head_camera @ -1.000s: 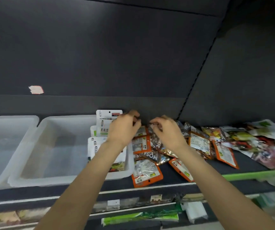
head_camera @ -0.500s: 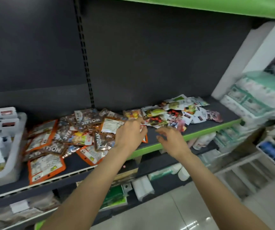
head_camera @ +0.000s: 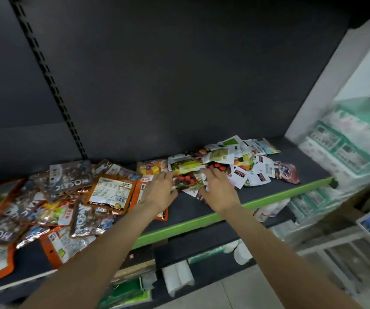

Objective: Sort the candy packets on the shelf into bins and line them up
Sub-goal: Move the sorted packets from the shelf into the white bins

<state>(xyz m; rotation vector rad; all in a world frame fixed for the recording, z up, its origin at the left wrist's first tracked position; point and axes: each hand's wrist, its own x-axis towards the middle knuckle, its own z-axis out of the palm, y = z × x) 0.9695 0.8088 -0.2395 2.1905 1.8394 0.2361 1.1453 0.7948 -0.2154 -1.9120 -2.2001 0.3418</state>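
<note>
Starting at the left, we see a loose heap of brown foil packets (head_camera: 70, 177) and orange-edged packets (head_camera: 110, 192) overlapping one another on the dark shelf (head_camera: 291, 166). We judge these light, thin and floppy, and the foil looks slick, so a stack of them would likely slide apart unless squared up and pinched across the flat faces.

Next comes our left hand (head_camera: 158, 192), fingers extended and relaxed, reaching over the edge of an orange packet toward the fruit-printed packet (head_camera: 186, 172); it grips nothing that we can see. Just to its right, a little apart from it, our right hand (head_camera: 218, 192) is also spread, fingertips at or touching the near edge of the same cluster (contact is hard to confirm through the blur).

Further right lies the white and fruit-printed pile (head_camera: 242, 161), crumpled and mixed. These seem soft and easily creased; we would take each by a sealed edge or slide fingers under the flat side. No bin shows in view.
</note>
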